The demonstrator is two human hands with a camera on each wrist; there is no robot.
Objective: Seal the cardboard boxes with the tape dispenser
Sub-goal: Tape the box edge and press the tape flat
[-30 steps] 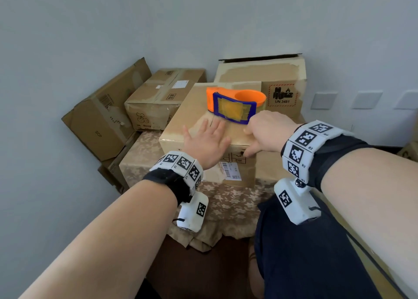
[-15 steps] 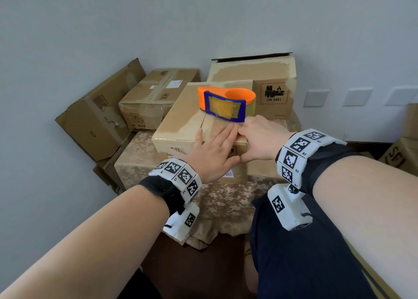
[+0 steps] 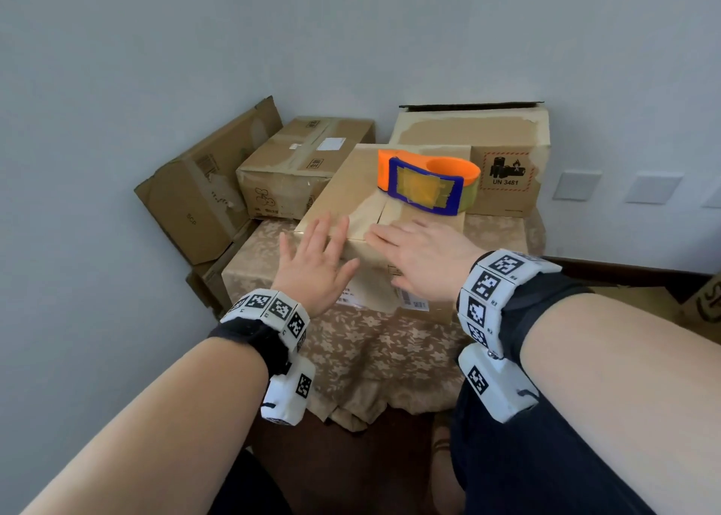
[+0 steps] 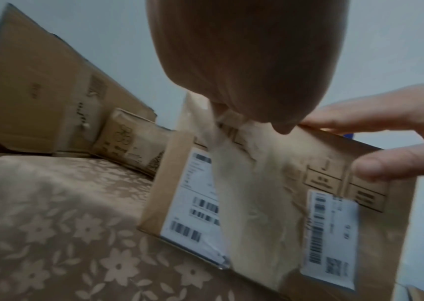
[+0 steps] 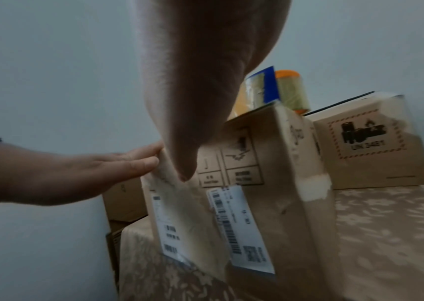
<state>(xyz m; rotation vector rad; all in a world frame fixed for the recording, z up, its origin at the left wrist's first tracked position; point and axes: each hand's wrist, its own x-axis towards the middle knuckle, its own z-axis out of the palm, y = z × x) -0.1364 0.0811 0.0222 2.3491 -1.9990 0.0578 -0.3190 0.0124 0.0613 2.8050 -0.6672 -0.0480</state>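
Note:
A cardboard box (image 3: 351,187) with shipping labels on its near side stands on a cloth-covered table (image 3: 374,358). An orange and blue tape dispenser (image 3: 427,185) rests on the box's top at the far right, free of both hands. My left hand (image 3: 316,259) lies flat with straight fingers on the box's near left edge. My right hand (image 3: 419,255) lies flat on the near edge beside it, fingers pointing left. In the left wrist view the box front (image 4: 270,193) shows wrinkled tape down its middle. The right wrist view shows the dispenser (image 5: 275,91) above the box (image 5: 265,183).
A larger box (image 3: 503,152) with a UN 3481 hazard label stands behind on the right. A taped box (image 3: 296,163) sits at the back left. A tilted box (image 3: 203,187) leans against the left wall. White wall plates (image 3: 576,185) are on the right.
Both hands have spread apart and flattened along the box's near edge; the right hand, curled before, now has straight fingers. The dispenser has stayed in place on the box.

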